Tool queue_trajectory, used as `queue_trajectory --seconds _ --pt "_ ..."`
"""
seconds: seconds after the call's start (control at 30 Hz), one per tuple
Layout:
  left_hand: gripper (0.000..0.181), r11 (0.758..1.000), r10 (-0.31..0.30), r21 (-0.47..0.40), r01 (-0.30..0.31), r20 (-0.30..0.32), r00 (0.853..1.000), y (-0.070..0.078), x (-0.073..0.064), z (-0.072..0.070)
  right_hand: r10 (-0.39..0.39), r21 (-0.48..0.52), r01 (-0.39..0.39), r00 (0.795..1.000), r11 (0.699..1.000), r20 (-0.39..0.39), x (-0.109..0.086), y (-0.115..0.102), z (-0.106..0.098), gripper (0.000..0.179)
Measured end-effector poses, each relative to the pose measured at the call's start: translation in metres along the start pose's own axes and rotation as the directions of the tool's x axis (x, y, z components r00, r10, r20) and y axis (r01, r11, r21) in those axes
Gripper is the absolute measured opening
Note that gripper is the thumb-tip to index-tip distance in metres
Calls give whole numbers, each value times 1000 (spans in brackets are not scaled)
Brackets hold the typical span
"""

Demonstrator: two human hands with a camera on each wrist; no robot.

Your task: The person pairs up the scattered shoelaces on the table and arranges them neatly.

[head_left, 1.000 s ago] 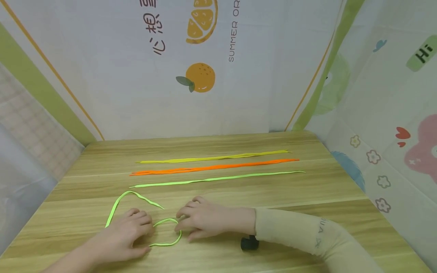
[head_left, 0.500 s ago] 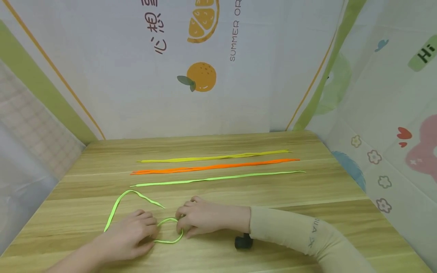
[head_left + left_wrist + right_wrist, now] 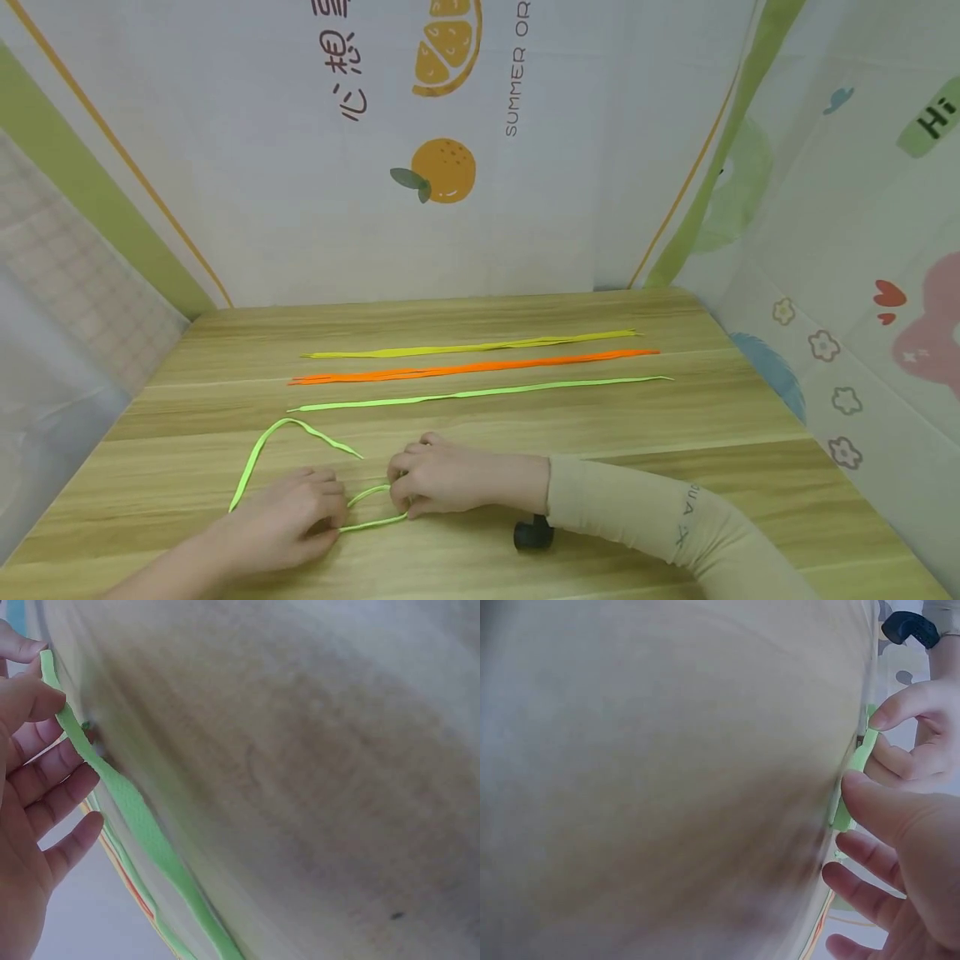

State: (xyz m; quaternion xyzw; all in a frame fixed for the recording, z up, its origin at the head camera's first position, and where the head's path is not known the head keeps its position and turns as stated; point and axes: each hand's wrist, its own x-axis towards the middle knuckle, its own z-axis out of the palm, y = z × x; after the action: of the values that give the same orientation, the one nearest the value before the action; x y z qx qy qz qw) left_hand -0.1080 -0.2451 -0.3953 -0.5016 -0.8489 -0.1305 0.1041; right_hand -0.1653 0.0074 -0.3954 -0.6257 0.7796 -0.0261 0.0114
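A bright green shoelace (image 3: pixel 256 454) curves across the near left of the table, its loose end bending back above my left hand (image 3: pixel 288 518). That hand pinches the lace between thumb and fingers; its palm hides part of it. My right hand (image 3: pixel 442 475) pinches the loop's other side, so two short strands run between the hands. In the left wrist view the lace (image 3: pixel 139 814) passes by the thumb and trails down to the right. The right wrist view shows the lace (image 3: pixel 862 754) stretched between both hands' fingertips.
Farther back on the wooden table (image 3: pixel 600 425) lie a straight green shoelace (image 3: pixel 465 393), an orange one (image 3: pixel 480 367) and a yellow one (image 3: pixel 465 347), roughly parallel. A printed cloth (image 3: pixel 525 233) hangs behind. A small black device (image 3: pixel 533 534) sits under my right wrist.
My right fingers have closed on the loop's right side, and the loop has been drawn longer and flatter. My left hand has shifted slightly right. The other laces lie as before.
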Motion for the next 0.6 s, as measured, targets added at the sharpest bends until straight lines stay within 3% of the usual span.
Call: queue_trajectory --seconds 0.33,0.47,0.6 --pt "37 990 -42 -132 40 -8 999 -2 0 -6 25 10 -25 998 1000 -65 -3 3 -4 6" --pt "36 962 -111 -250 112 17 994 -1 -1 -9 58 72 -51 993 996 -107 -6 5 -7 6" --pt "32 941 -158 -300 159 30 987 -1 0 -14 83 143 -65 988 988 -128 -9 8 -9 5"
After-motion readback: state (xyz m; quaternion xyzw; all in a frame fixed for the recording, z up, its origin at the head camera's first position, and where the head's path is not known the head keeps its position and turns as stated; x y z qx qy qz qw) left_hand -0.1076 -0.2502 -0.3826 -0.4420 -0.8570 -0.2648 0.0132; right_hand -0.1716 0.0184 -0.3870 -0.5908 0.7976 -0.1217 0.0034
